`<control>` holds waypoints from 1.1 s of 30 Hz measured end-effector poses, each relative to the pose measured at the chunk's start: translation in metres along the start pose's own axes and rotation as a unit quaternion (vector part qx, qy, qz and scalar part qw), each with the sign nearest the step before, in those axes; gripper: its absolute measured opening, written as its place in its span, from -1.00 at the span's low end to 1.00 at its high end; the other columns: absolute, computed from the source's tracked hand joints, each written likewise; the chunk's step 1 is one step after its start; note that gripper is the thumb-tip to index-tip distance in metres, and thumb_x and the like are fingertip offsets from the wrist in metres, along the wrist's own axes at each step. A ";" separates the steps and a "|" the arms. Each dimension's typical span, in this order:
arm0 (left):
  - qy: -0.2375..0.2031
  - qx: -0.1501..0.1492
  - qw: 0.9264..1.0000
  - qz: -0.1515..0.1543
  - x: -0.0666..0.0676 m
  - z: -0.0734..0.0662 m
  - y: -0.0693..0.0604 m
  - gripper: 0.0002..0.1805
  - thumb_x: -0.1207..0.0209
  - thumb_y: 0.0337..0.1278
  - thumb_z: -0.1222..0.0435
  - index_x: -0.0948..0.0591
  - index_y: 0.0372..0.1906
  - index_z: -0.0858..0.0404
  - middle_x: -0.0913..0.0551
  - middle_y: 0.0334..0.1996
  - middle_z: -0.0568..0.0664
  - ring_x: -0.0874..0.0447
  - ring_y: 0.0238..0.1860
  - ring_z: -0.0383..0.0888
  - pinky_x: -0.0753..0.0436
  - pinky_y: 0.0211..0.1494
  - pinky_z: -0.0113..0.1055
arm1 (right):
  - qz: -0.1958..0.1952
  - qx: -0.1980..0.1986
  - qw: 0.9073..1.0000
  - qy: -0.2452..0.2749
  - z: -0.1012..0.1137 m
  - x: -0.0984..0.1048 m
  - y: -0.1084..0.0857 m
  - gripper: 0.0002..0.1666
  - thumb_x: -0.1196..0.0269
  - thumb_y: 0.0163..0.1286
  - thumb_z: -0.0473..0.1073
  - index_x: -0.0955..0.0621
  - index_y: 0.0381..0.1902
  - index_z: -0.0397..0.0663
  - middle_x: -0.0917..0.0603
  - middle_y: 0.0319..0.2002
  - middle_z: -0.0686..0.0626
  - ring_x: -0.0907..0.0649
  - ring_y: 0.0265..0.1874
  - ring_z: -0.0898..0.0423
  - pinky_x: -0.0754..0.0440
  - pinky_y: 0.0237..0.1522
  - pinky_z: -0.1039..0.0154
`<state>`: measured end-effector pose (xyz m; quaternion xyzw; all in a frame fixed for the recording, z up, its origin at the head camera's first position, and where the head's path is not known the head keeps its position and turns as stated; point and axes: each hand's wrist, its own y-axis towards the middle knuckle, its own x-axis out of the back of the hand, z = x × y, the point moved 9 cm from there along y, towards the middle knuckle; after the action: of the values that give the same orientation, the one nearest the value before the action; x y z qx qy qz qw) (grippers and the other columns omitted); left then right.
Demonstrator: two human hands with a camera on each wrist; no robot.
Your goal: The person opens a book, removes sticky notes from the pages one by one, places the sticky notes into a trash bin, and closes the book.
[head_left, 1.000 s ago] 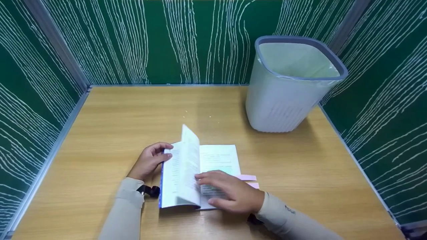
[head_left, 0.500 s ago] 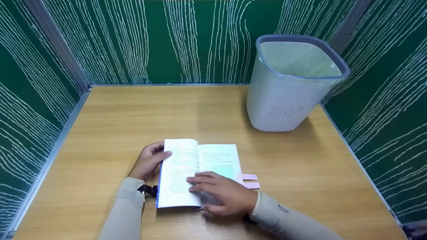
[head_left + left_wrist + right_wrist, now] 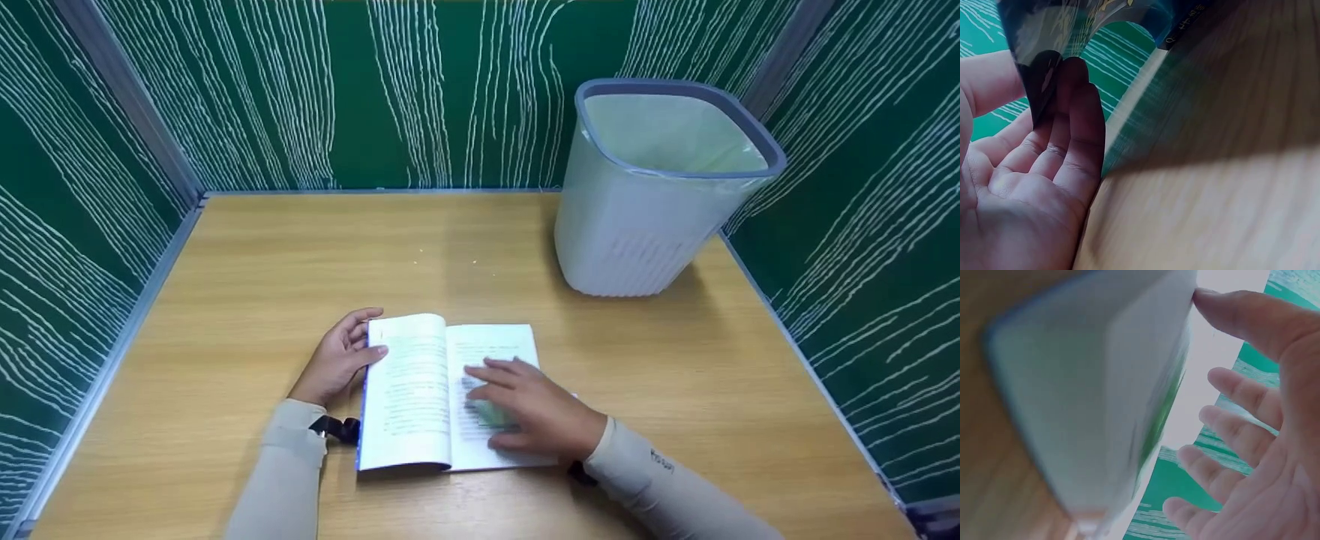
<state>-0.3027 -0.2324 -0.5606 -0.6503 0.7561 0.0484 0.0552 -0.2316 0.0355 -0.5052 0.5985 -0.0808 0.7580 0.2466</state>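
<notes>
One paperback (image 3: 405, 390) lies spread on a wood-grain table (image 3: 300, 247), to the left of a lined waste bin (image 3: 634, 232) and nearer the person. On the paperback's side farther from the bin, the left hand (image 3: 334, 366) pinches the outer edge, thumb over the page and fingers beneath the cover (image 3: 1039, 34), which bows clear of the table. On the side closer to the bin, the right hand (image 3: 536, 405) spreads loosely over the right page (image 3: 491, 337), gripping nothing; whether a fingertip touches paper cannot be told. The hands are apart. The paperback looks light and limp, its pages probably smooth, thin and apt to crease or tear, its cover bendable yet springy. The outer edge appears a sound hold for steadying it, with single leaves best taken lightly by a free corner.
</notes>
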 end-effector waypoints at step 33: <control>-0.004 0.004 1.000 -0.005 0.001 0.002 0.001 -0.26 -0.30 0.22 0.55 -0.29 0.47 0.42 -0.55 0.23 0.31 -0.69 0.12 0.02 -0.74 0.04 -0.27 | -0.144 -0.036 0.988 -0.038 -0.025 0.068 -0.009 -0.96 -0.36 0.38 -0.11 -0.71 -0.31 0.17 -0.67 -0.31 0.22 -0.57 -0.30 0.25 -0.63 -0.27 0.29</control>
<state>-0.3042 -0.2331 -0.5632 -0.6536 0.7529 0.0475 0.0608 -0.2601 0.0722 -0.4493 0.6229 -0.0305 0.6881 0.3710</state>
